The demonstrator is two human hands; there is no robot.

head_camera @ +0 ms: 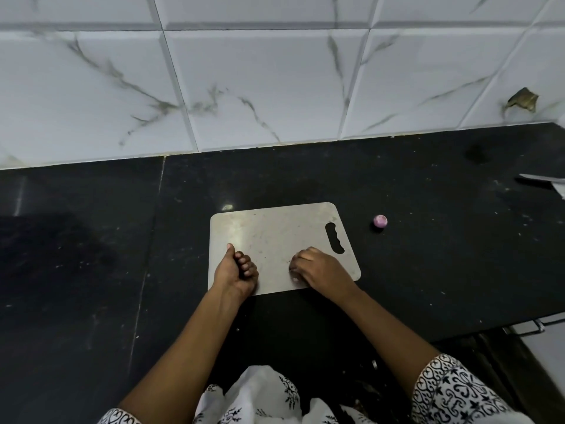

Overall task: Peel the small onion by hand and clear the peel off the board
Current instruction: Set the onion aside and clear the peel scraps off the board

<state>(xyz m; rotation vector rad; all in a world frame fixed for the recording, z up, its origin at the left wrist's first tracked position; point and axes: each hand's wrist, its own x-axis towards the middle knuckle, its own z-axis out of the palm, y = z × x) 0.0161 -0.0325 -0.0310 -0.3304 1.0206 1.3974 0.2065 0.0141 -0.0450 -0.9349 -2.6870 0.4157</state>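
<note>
L hand [235, 270] is resting fist-curled on the gray cutting board [275, 231]; R hand [318, 269] is pressing bent fingertips [295, 266] down; any held contents unclear.

A black bench [91, 240] is backed by white marble-veined wall tiles [260, 87]; one tile is chipped [521, 101] at far right. A grey blade [541, 178] is cut off at the right edge.

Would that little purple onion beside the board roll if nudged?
Probably: the onion looks round and sits on a smooth black counter, so a nudge would likely roll it. Its peeled, shiny surface may be slippery. Being small, it should feel light.
</note>
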